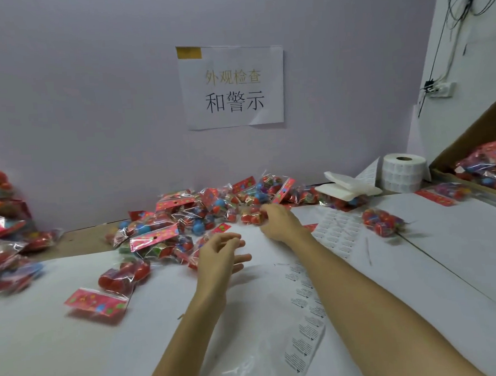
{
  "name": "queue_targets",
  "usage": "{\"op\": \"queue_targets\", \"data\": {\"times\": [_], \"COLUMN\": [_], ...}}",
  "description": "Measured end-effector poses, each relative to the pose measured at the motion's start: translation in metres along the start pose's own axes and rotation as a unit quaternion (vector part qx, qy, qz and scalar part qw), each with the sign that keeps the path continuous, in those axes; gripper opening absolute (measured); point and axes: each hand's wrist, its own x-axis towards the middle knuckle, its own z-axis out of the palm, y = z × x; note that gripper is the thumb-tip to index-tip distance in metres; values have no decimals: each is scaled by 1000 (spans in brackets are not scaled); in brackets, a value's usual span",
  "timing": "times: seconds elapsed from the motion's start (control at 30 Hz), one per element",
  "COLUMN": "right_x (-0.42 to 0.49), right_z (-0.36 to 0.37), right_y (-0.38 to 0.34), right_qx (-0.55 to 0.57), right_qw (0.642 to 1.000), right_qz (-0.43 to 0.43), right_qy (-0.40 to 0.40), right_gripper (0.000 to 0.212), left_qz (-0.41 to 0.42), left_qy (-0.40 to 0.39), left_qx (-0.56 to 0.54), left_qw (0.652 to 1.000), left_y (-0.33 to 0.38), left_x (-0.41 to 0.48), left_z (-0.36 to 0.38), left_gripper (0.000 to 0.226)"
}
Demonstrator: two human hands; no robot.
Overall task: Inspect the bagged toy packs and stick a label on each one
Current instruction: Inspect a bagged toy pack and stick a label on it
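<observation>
A heap of clear bagged toy packs (190,217) with red card headers and red and blue balls lies at the back of the white table. My right hand (278,222) reaches into the heap's right end and its fingers curl round a toy pack of red balls (250,216). My left hand (220,255) hovers just in front of the heap with loosely curled fingers, holding nothing. A strip of printed labels (305,312) runs down the table between my forearms. A label sheet (338,231) lies to the right of my right hand.
One toy pack (113,289) lies alone at front left, another (384,221) at right. More packs pile up at the far left (2,232). A label roll (404,172) and folded white paper (347,186) stand at back right, beside a cardboard box (481,133) of packs.
</observation>
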Motion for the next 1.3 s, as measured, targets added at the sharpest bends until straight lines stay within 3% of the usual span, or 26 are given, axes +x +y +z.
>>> {"op": "queue_targets", "data": {"times": [0.07, 0.4, 0.53, 0.7, 0.77, 0.9, 1.2, 1.3], "right_x": [-3, -30, -41, -67, -81, -101, -109, -112], "right_z": [0, -23, -39, -58, -63, -59, -52, -53], "right_y": [4, 27, 26, 11, 5, 0, -4, -10], "right_qx": [4, 7, 96, 280, 387, 520, 582, 572], "right_qw": [999, 998, 987, 944, 906, 846, 810, 818], "right_qz": [0, -33, -46, -56, -63, -54, -41, -51], "right_qy": [38, 59, 118, 164, 157, 110, 61, 36], "right_gripper": [33, 36, 23, 31, 31, 25, 24, 40], "left_qz": [2, -11, -21, -24, -48, -87, -50, -42], "left_qy": [-5, -17, -25, -32, -65, -166, -116, -83], "left_qx": [1, -8, -30, -20, -30, -66, -44, -47], "left_qw": [1000, 1000, 999, 999, 996, 980, 991, 995], "left_y": [-1, 3, 3, 6, 8, 14, 8, 7], "left_x": [0, -2, -2, -7, -9, -14, -12, -10], "left_z": [1, 0, 0, 3, 2, 3, 2, 2], "left_gripper": [14, 13, 16, 44, 52, 46, 36, 28]}}
